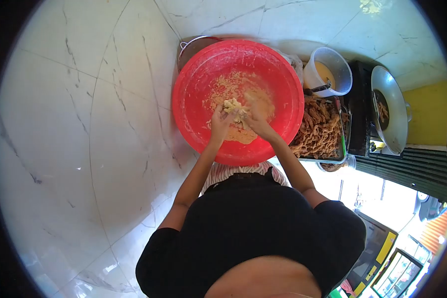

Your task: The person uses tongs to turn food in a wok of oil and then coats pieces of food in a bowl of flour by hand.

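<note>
A big red plastic basin (188, 99) holds pale, crumbly flour (241, 135), some of it smeared up the inner wall. Over the flour is a clump of pale yellow, flour-coated pieces (235, 106); their exact kind I cannot make out. From the left, my left hand (220, 120) has its fingers closed around the clump's near side. My right hand (256, 124) grips the right side of the same clump, its fingers partly hidden and dusted with flour.
Right of the basin, a tray (343, 144) is heaped with brown fried strips (315, 130). Behind it a clear bucket (310, 74) contains yellowish liquid. Farther right, a large metal wok (395, 126) holds dark oil and frying pieces. Marbled tile walls (129, 99) border the left and back.
</note>
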Tool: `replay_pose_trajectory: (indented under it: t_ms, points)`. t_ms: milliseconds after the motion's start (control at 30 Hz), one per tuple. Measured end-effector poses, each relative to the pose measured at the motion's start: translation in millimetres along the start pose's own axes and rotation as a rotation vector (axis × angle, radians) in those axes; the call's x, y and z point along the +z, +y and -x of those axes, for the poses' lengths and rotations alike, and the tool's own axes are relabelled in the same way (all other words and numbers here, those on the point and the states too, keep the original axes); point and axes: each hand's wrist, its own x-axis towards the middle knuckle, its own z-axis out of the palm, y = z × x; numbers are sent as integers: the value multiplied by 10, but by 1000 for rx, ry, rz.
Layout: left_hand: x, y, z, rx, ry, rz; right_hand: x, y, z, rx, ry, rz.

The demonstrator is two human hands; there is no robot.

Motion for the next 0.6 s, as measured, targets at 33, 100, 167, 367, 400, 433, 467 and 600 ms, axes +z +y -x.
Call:
replay_pose_trajectory:
  t_ms: [33, 100, 167, 367, 400, 433, 467, 600]
  points:
    - [39, 82, -12, 0, -2, -2, 17, -76, 68, -2, 1, -1]
    - [109, 223, -29, -27, -23, -49, 47, -156, 172, -86, -58, -134]
    - [142, 252, -59, 24, -6, -39, -6, 65, 170, -129, -40, -87]
    - [305, 311, -124, 62, -8, -23, -103, 40, 264, -157, 48, -24]
    - [325, 331, -141, 48, -52, -6, -105, -10, 281, -129, 73, -6]
    - [338, 353, -150, 48, -56, -9, -104, -51, 297, -132, 76, -8]
    - [348, 384, -156, -24, -43, 31, -98, -90, 316, -136, 49, -44]
    - [367, 432, -175, -79, 0, 23, -113, -106, 350, -178, -31, -170]
